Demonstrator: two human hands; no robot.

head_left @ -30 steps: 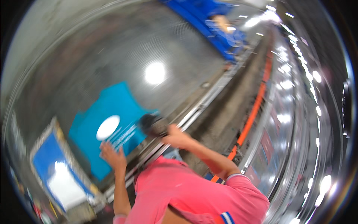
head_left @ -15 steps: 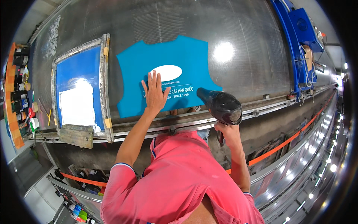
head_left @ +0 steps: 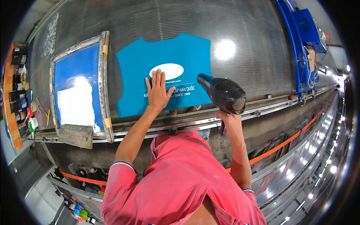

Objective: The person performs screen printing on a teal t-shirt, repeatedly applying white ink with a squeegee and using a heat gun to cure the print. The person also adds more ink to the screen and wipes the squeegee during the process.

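Observation:
A teal cut shirt panel (head_left: 131, 75) lies flat on the dark table, printed with a white oval (head_left: 172, 69) and white lettering below it. My left hand (head_left: 159, 90) rests over the print with its fingers stretched out, the fingertips at the oval's lower edge, covering part of the lettering. In my right hand (head_left: 229, 122) is the handle of a black hair dryer (head_left: 225, 92). The dryer's nozzle points left, over the panel's right edge. Its grip is partly hidden by my fingers.
Left of the panel lies a framed printing screen (head_left: 77, 69) with white ink and a squeegee (head_left: 76, 136) at its near end. Ink containers line an orange shelf (head_left: 15, 135) farther left. A blue machine (head_left: 307, 30) stands at the right, and a metal rail (head_left: 258, 112) borders the table's near edge.
The hair dryer has tilted a little, its nozzle shifting slightly up and away from me. My left hand has moved slightly right across the print, its fingers still spread.

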